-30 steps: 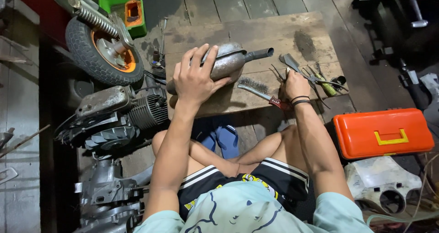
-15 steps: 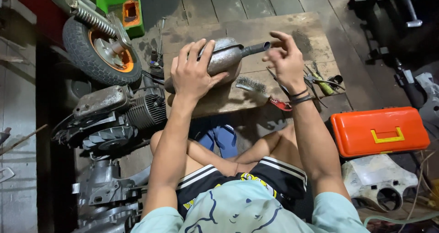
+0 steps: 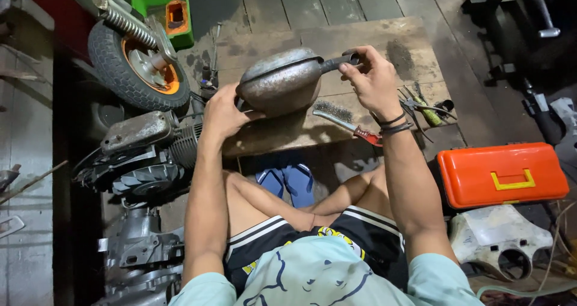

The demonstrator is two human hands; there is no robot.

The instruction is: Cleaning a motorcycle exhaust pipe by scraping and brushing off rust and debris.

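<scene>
A rusty grey metal muffler [image 3: 281, 81] with a short pipe at one end is held above a low wooden board [image 3: 396, 39]. My left hand [image 3: 221, 112] grips its rounded left end from below. My right hand [image 3: 371, 78] closes around the pipe at its right end. Both wrists are raised off the board, and the right one wears dark bands. A wire brush with a red handle [image 3: 348, 124] lies on the board just under the muffler.
Pliers and small hand tools [image 3: 424, 106] lie at the board's right edge. An orange toolbox [image 3: 502, 174] sits at right, a white plastic cover [image 3: 502, 243] below it. A small wheel with orange rim [image 3: 137, 66] and engine parts [image 3: 144, 156] crowd the left. Blue sandals [image 3: 288, 180] lie under the board.
My right hand left the tools, came across and took the pipe end. Both hands then lifted and turned the muffler, which had lain on the board.
</scene>
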